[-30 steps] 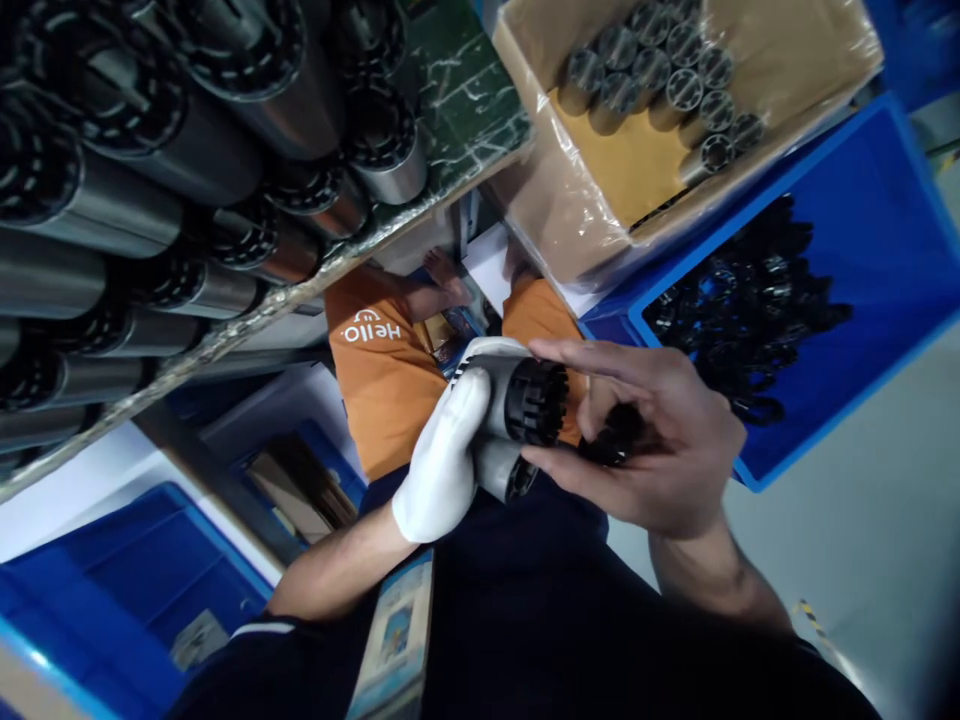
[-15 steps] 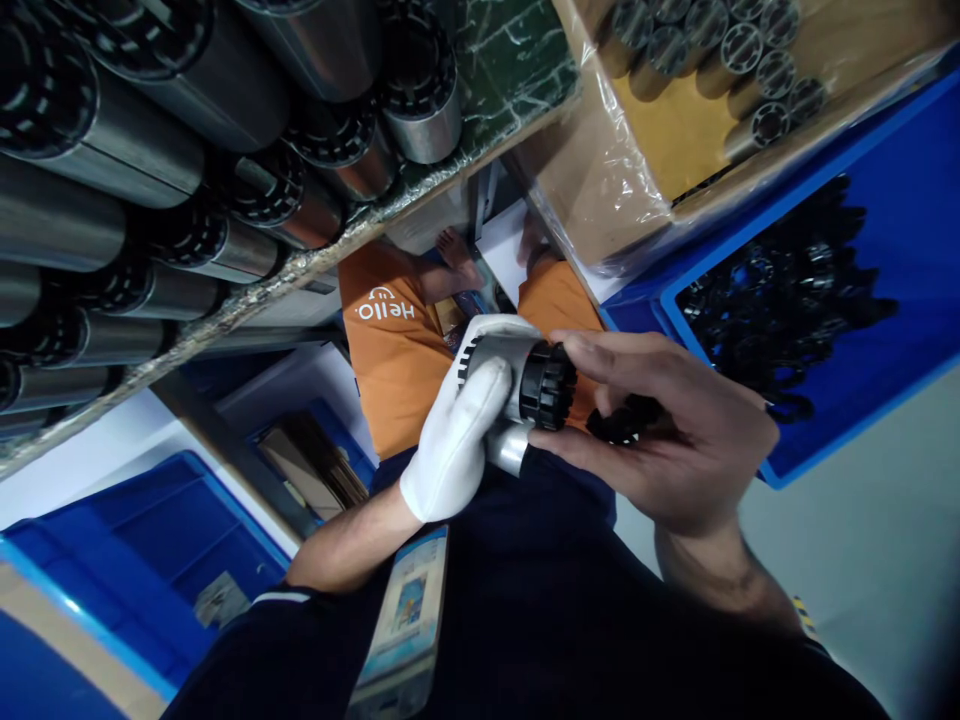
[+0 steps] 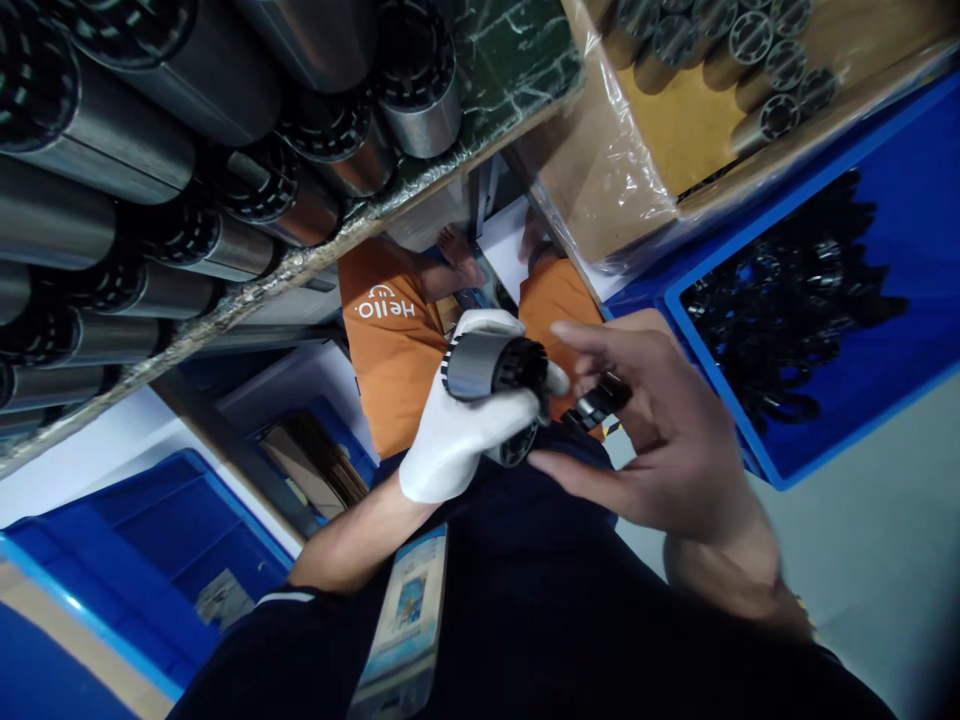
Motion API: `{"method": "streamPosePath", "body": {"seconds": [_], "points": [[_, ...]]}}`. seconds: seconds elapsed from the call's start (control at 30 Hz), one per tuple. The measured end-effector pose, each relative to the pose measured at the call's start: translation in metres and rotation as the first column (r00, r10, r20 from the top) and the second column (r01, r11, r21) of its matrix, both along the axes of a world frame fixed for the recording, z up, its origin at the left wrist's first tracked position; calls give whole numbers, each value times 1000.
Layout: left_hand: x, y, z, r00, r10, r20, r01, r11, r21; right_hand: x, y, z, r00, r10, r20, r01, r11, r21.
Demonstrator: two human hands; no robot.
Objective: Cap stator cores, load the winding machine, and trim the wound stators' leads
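My left hand (image 3: 450, 430), in a white glove, is wrapped round a short silver metal tube (image 3: 474, 366) with black toothed rings at its ends. Below that tube, a second round part with a dark rim (image 3: 517, 446) shows against the same hand. My right hand (image 3: 660, 430) is bare, with thumb and forefinger spread beside the tube and apart from it. Another black ring piece (image 3: 598, 402) is held against the curled fingers of my right hand; its far side is hidden.
Metal tubes with black ends (image 3: 420, 90) stand on a green worktop (image 3: 517, 60) at upper left. A plastic-lined carton (image 3: 585, 190) holds more tubes. Beside it, a blue bin (image 3: 795, 465) contains black parts. Another blue bin (image 3: 150, 540) is at lower left.
My right thumb and forefinger have let go of the tube's black ring and moved apart. The tube has tilted in my left hand, and my left thumb has shifted toward the ring end.
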State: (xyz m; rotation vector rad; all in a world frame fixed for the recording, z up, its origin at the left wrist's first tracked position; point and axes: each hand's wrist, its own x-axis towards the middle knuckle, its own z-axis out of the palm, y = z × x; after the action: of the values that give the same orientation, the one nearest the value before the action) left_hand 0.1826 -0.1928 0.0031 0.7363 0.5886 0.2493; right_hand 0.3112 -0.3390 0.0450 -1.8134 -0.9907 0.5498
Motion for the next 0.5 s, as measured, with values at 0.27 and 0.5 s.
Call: {"method": "streamPosePath", "body": {"seconds": [0.27, 0.5], "points": [[8, 3, 1, 984, 150, -95, -158, 984, -83, -2, -18, -22, 952, -95, -292, 88, 995, -35], [14, 2, 9, 985, 103, -136, -115, 990, -80, -10, -15, -25, 971, -25, -240, 36, 998, 43]]}}
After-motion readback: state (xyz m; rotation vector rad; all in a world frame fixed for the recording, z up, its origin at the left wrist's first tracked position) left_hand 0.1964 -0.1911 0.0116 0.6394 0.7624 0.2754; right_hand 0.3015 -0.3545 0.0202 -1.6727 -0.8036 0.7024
